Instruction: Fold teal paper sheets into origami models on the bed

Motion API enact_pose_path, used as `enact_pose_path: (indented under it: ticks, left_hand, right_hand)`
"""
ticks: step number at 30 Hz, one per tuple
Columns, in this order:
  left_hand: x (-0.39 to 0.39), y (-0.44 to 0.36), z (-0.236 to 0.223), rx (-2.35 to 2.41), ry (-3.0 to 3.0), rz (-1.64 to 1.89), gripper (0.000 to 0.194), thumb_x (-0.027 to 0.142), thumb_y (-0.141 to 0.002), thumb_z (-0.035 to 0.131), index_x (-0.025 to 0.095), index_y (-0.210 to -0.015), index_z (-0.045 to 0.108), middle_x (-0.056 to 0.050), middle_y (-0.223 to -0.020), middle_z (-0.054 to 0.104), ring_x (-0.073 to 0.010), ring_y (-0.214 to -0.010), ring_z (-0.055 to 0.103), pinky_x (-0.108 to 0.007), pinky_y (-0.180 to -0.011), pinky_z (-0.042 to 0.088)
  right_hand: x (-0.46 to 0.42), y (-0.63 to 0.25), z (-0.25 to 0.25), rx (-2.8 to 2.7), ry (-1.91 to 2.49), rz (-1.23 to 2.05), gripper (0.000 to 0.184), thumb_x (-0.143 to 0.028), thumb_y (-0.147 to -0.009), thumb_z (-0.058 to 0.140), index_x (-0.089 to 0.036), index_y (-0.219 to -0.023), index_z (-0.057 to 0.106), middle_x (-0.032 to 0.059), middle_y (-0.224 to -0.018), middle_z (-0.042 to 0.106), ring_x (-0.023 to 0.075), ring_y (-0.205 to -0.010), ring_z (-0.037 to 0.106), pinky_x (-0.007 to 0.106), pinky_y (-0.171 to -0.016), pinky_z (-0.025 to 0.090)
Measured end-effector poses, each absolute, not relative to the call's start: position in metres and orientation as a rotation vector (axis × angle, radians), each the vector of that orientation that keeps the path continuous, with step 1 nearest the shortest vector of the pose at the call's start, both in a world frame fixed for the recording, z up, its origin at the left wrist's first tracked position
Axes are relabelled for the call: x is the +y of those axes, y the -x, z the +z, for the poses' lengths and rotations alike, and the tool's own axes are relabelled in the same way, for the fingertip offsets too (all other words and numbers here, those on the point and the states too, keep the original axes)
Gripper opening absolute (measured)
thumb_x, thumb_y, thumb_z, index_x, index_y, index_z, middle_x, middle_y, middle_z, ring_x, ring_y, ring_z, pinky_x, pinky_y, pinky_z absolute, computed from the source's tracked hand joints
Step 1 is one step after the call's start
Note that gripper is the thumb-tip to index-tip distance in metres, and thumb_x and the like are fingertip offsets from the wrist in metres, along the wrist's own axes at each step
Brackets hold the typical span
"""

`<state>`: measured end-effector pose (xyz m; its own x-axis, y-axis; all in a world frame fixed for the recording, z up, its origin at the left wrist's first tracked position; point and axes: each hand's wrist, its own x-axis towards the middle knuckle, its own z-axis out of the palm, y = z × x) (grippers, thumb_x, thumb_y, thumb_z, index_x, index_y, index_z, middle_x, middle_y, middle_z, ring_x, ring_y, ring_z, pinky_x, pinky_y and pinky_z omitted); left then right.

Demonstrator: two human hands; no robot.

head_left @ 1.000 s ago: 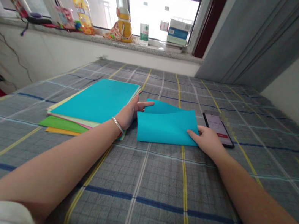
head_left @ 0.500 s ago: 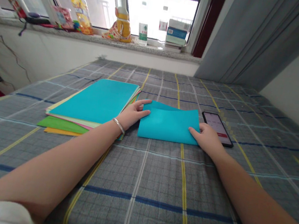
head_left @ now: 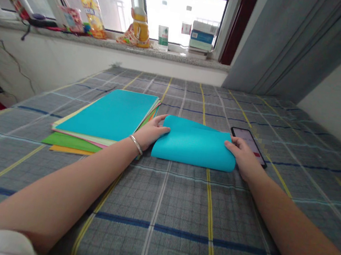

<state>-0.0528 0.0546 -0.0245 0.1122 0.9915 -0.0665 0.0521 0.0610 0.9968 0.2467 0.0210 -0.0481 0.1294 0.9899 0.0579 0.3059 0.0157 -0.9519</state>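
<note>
A turquoise sheet of paper (head_left: 195, 144) lies bent over on itself on the grey checked cloth (head_left: 157, 204), its near edge rounded and lifted. My left hand (head_left: 151, 133), with a silver bangle on the wrist, holds the sheet's left end, thumb on top. My right hand (head_left: 242, 154) holds the right end in the same way. Both hands have their fingers closed round the paper's edges.
A stack of coloured paper (head_left: 106, 118) with a turquoise top sheet lies to the left. A phone (head_left: 250, 142) with a lit screen lies just beyond my right hand. Bottles and boxes stand on the window sill (head_left: 106, 43). A grey curtain (head_left: 291, 43) hangs at the right.
The flat turquoise sheet has been bent over toward me into a rounded fold. My right hand has shifted from the sheet's near corner to its right end.
</note>
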Motion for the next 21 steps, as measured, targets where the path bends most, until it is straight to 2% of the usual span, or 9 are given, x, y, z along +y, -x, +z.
enact_pose_path:
  ticks: [8, 10, 12, 14, 16, 18, 21]
  left_hand:
    - [0.047, 0.048, -0.019, 1.238, -1.248, 1.046, 0.068, 0.012, -0.07, 0.057, 0.014, -0.138, 0.049, -0.006, -0.106, 0.07, -0.0138, -0.074, 0.064, -0.021, -0.061, 0.049]
    - [0.047, 0.048, -0.018, 1.236, -1.242, 1.042, 0.069, 0.011, -0.07, 0.056, 0.014, -0.138, 0.048, -0.006, -0.105, 0.07, -0.0129, -0.07, 0.063, -0.021, -0.059, 0.048]
    - [0.048, 0.049, -0.019, 1.204, -1.224, 1.044, 0.071, 0.011, -0.07, 0.058, 0.014, -0.14, 0.045, -0.006, -0.106, 0.07, -0.0129, -0.07, 0.063, -0.022, -0.061, 0.05]
    - [0.05, 0.051, -0.021, 1.153, -1.229, 1.046, 0.069, 0.015, -0.071, 0.062, 0.015, -0.138, 0.045, -0.006, -0.104, 0.07, -0.0142, -0.073, 0.064, -0.024, -0.065, 0.052]
    - [0.052, 0.054, -0.024, 1.135, -1.301, 1.045, 0.06, 0.023, -0.072, 0.069, 0.015, -0.128, 0.051, -0.005, -0.097, 0.07, -0.0161, -0.076, 0.065, -0.026, -0.067, 0.054]
    - [0.054, 0.058, -0.027, 1.149, -1.424, 1.044, 0.05, 0.034, -0.07, 0.075, 0.015, -0.113, 0.059, -0.003, -0.087, 0.069, -0.0174, -0.075, 0.065, -0.027, -0.066, 0.053]
    - [0.055, 0.062, -0.029, 1.141, -1.549, 1.052, 0.046, 0.042, -0.066, 0.079, 0.015, -0.1, 0.064, -0.002, -0.079, 0.068, -0.019, -0.074, 0.065, -0.029, -0.066, 0.053]
  right_hand:
    - [0.019, -0.24, -0.048, -1.192, 1.398, 1.037, 0.037, -0.039, -0.071, 0.075, -0.027, -0.1, 0.055, 0.0084, -0.113, 0.071, 0.0284, -0.103, 0.067, 0.045, -0.089, 0.054]
    - [0.02, -0.24, -0.049, -1.18, 1.39, 1.049, 0.045, -0.037, -0.069, 0.076, -0.027, -0.107, 0.055, 0.009, -0.116, 0.07, 0.0284, -0.101, 0.068, 0.045, -0.086, 0.056]
    - [0.021, -0.241, -0.049, -1.182, 1.384, 1.056, 0.062, -0.033, -0.067, 0.077, -0.027, -0.123, 0.051, 0.0095, -0.115, 0.07, 0.028, -0.097, 0.069, 0.044, -0.081, 0.057]
    - [0.021, -0.241, -0.048, -1.2, 1.37, 1.05, 0.08, -0.032, -0.067, 0.075, -0.025, -0.139, 0.04, 0.009, -0.109, 0.073, 0.0269, -0.09, 0.07, 0.042, -0.076, 0.058]
    - [0.02, -0.24, -0.046, -1.26, 1.348, 1.016, 0.088, -0.033, -0.07, 0.074, -0.024, -0.147, 0.032, 0.0073, -0.099, 0.074, 0.0256, -0.082, 0.07, 0.04, -0.071, 0.058]
    - [0.017, -0.239, -0.043, -1.339, 1.323, 0.951, 0.089, -0.034, -0.072, 0.073, -0.024, -0.15, 0.03, 0.0054, -0.092, 0.075, 0.0242, -0.076, 0.07, 0.038, -0.066, 0.057]
    - [0.012, -0.238, -0.037, -1.408, 1.306, 0.89, 0.082, -0.036, -0.074, 0.072, -0.027, -0.147, 0.036, 0.0031, -0.085, 0.074, 0.0234, -0.071, 0.069, 0.037, -0.062, 0.057]
